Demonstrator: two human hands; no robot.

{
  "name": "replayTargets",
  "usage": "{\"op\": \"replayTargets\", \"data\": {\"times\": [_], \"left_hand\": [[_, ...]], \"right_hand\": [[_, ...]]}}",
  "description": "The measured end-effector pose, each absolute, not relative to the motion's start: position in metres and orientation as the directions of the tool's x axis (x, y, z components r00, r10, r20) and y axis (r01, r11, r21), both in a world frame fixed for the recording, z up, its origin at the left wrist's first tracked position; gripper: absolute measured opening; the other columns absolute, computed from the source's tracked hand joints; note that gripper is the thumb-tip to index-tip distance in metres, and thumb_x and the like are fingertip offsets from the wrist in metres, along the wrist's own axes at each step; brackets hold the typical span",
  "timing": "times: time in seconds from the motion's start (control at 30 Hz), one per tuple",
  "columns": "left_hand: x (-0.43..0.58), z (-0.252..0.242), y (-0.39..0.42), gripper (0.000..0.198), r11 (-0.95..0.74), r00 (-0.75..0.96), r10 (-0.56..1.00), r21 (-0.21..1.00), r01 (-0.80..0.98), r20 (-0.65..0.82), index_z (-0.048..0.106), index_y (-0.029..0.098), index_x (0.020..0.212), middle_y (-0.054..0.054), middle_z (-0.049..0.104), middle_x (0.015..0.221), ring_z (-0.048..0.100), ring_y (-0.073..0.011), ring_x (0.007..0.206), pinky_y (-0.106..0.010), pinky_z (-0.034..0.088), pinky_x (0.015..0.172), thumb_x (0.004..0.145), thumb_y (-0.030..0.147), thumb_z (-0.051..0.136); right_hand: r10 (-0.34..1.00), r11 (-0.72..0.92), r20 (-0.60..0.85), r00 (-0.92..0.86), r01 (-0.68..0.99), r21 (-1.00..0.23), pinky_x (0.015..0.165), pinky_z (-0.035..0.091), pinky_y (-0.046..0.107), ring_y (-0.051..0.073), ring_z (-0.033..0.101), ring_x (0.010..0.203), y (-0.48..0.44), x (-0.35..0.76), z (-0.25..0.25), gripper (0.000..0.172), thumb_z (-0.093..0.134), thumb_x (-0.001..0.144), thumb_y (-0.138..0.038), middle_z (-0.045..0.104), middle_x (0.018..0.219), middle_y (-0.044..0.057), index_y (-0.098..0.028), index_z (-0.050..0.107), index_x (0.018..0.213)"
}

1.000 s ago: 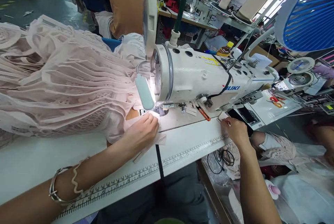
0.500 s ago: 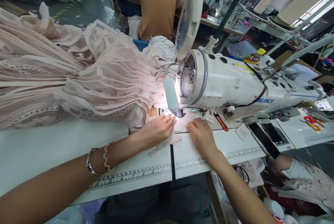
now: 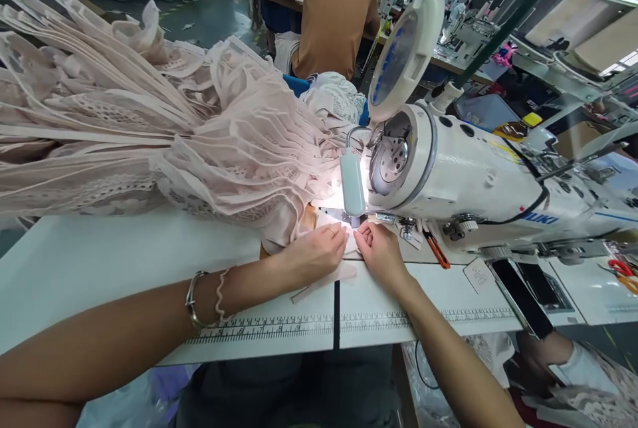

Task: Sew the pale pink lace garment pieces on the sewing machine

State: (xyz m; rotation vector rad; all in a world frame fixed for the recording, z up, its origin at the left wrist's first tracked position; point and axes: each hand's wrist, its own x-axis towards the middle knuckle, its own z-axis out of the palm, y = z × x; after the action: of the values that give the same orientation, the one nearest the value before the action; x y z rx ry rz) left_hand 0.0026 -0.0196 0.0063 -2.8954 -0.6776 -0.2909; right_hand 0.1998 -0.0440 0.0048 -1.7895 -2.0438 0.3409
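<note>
My left hand (image 3: 315,254) lies on a pale pink fabric piece (image 3: 326,279) just in front of the needle of the white sewing machine (image 3: 478,182), fingers curled and pressed down on the cloth. My right hand (image 3: 379,250) sits right beside it, fingertips pinched on the same fabric under the lit lamp (image 3: 352,183). The two hands almost touch. A bracelet and a pink band circle my left wrist. The needle itself is hidden by the lamp.
A big heap of pink pleated lace garments (image 3: 149,129) fills the table's left. Orange-handled snips (image 3: 436,250), a paper tag (image 3: 478,274) and a phone (image 3: 518,295) lie to the right. A printed ruler (image 3: 279,328) runs along the table's front edge. A person in a brown shirt (image 3: 333,2) sits behind.
My right hand came from the paper tag at the right to the fabric at the needle, closing in beside my left hand. The view shifted left and up.
</note>
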Motion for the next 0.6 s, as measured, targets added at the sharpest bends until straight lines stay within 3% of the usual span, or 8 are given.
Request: {"op": "replayTargets", "data": {"times": [0.1, 0.2, 0.4, 0.6], "left_hand": [[-0.002, -0.001, -0.013, 0.030, -0.808, 0.758, 0.583, 0.109, 0.579, 0.291, 0.061, 0.007, 0.120, -0.016, 0.070, 0.121, 0.067, -0.0221, 0.113, -0.034, 0.056, 0.093, 0.096, 0.001, 0.043], [-0.001, -0.006, -0.020, 0.031, -0.840, 0.762, 0.541, 0.188, 0.509, 0.356, 0.058, 0.011, 0.123, -0.012, 0.069, 0.126, 0.066, -0.0190, 0.116, -0.030, 0.056, 0.093, 0.098, 0.003, 0.043], [0.003, -0.008, -0.036, 0.034, -0.890, 0.844, 0.376, -0.102, 0.444, 0.383, 0.057, 0.002, 0.127, -0.021, 0.065, 0.131, 0.065, -0.0275, 0.120, -0.041, 0.047, 0.108, 0.096, 0.001, 0.045], [0.002, -0.012, -0.031, 0.033, -0.871, 0.851, 0.330, -0.215, 0.442, 0.409, 0.057, 0.001, 0.128, -0.018, 0.067, 0.128, 0.065, -0.0273, 0.119, -0.039, 0.046, 0.107, 0.097, 0.003, 0.044]], "right_hand": [[0.990, 0.069, 0.139, 0.008, 0.837, -0.542, 0.063, 0.041, 0.027, 0.015, 0.049, 0.057, -0.042, 0.195, 0.005, 0.021, 0.049, 0.090, -0.032, 0.053, 0.059, -0.003, -0.024, 0.049, 0.070], [0.992, 0.044, 0.125, 0.037, 0.807, -0.589, 0.064, 0.042, 0.028, 0.016, 0.053, 0.060, -0.042, 0.196, 0.006, 0.018, 0.047, 0.088, -0.031, 0.060, 0.064, -0.001, -0.023, 0.053, 0.073], [0.987, 0.062, 0.157, 0.038, 0.809, -0.585, 0.061, 0.042, 0.028, 0.015, 0.051, 0.057, -0.043, 0.198, 0.003, 0.018, 0.047, 0.086, -0.033, 0.058, 0.062, -0.002, -0.024, 0.052, 0.071], [0.981, 0.094, 0.192, 0.016, 0.829, -0.552, 0.061, 0.042, 0.027, 0.015, 0.051, 0.057, -0.042, 0.200, -0.001, 0.017, 0.048, 0.088, -0.030, 0.057, 0.060, -0.003, -0.024, 0.053, 0.073]]}}
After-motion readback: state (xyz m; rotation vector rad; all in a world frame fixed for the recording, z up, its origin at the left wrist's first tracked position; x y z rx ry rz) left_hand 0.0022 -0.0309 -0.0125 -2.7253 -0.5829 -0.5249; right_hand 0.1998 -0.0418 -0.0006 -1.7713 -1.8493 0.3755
